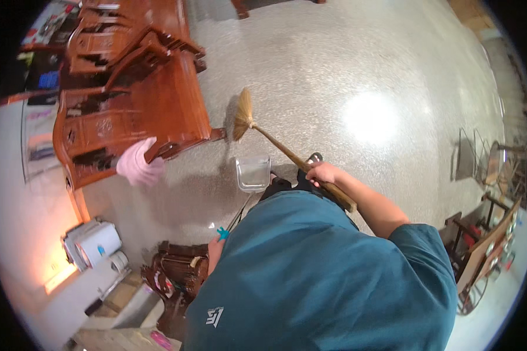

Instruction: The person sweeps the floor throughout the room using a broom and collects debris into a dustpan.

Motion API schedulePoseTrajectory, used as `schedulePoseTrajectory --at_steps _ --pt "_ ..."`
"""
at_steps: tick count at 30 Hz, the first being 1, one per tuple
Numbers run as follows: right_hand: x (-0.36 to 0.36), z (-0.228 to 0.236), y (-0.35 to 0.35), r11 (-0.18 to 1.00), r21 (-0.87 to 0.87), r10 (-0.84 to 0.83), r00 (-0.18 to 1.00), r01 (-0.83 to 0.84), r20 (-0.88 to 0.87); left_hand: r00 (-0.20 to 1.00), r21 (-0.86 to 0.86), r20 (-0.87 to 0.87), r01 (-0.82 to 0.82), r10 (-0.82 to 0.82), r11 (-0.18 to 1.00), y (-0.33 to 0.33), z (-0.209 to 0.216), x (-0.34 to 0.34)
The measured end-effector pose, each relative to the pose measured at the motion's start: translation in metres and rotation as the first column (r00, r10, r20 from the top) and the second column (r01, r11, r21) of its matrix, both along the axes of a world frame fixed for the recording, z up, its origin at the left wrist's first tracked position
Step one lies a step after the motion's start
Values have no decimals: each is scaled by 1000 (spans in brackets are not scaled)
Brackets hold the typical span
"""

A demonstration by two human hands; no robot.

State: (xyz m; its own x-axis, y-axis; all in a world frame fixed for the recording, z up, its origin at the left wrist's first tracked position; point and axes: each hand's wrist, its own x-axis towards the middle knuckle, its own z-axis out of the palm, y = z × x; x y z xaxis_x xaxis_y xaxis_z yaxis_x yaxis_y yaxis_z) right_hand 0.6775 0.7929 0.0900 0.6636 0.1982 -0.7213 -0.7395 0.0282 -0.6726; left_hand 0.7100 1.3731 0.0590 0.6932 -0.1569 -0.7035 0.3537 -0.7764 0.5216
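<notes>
My right hand (323, 174) is closed around the wooden handle of a straw broom (278, 146). The broom slants up and left, its tan bristles at the floor beside the leg of a wooden chair. Low on the left, my left hand (215, 248) is partly covered by my teal shirt. It is closed at the teal-ended handle of a long-handled dustpan (253, 174), though its fingers barely show. The dustpan's pale, clear-looking pan rests on the floor just in front of my feet, apart from the bristles.
Carved reddish wooden chairs (164, 96) line the left side, a pink cloth (139, 164) draped over one armrest. Behind my left hand is a dark carved wooden piece (178, 266). A wooden table (489, 248) and folding chairs (477, 158) are at right. Speckled floor (310, 76) stretches ahead.
</notes>
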Motion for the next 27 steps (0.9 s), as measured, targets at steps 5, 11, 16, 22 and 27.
schedulePoseTrajectory --at_steps 5,11,16,22,27 --pt "52 -65 50 954 -116 289 950 -276 116 999 68 -6 -46 47 997 0 39 -43" --pt "7 -68 31 989 -80 -139 966 124 -220 990 253 67 -135 122 958 -68 127 8" --pt "-47 -10 -15 972 -169 -225 840 162 -494 971 183 92 -236 222 954 -50 105 14" --pt "-46 -34 -9 737 -675 -328 897 46 -297 999 96 32 -25 22 995 -20 55 37" --pt "-9 29 42 786 -519 -489 851 335 -191 989 134 125 64 -81 989 8 7 41"
